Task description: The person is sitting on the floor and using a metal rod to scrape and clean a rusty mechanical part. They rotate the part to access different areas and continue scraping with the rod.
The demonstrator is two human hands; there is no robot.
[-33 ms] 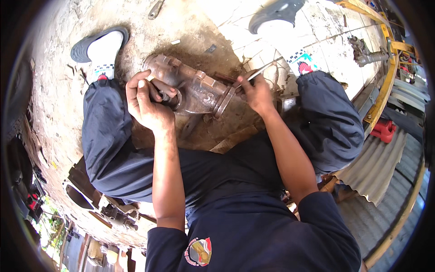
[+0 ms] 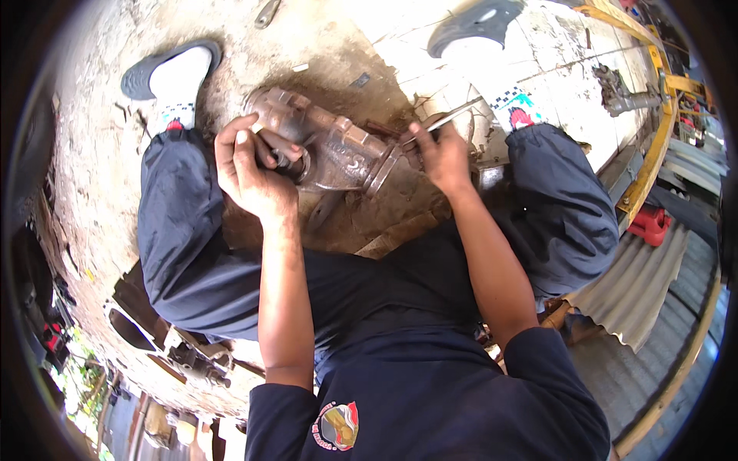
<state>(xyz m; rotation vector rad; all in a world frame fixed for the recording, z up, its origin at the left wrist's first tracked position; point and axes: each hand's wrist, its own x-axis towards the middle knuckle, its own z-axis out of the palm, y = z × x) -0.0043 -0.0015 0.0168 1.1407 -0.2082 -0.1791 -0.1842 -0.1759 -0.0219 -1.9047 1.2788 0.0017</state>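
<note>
A rusty cast-metal housing (image 2: 346, 156) with bolt bosses and a flange lies on the dirty floor between my legs. My left hand (image 2: 255, 173) is curled at the housing's left side, over a round opening, with its fingers round a short cylindrical metal piece; exactly where that piece ends is unclear. My right hand (image 2: 444, 165) grips a long, thin metal tool (image 2: 453, 115) beside the flanged end, the shaft pointing up and to the right. The fingertips partly hide the tool's near end.
A metal part (image 2: 626, 96) lies at the upper right, beside a yellow frame (image 2: 642, 184). A red object (image 2: 649, 224) and corrugated sheets (image 2: 646, 292) are at the right. A cast block (image 2: 138, 326) is at the lower left. A small tool (image 2: 267, 12) lies at the top.
My right hand has shifted very slightly to the right with the tool. Otherwise the scene looks nearly the same.
</note>
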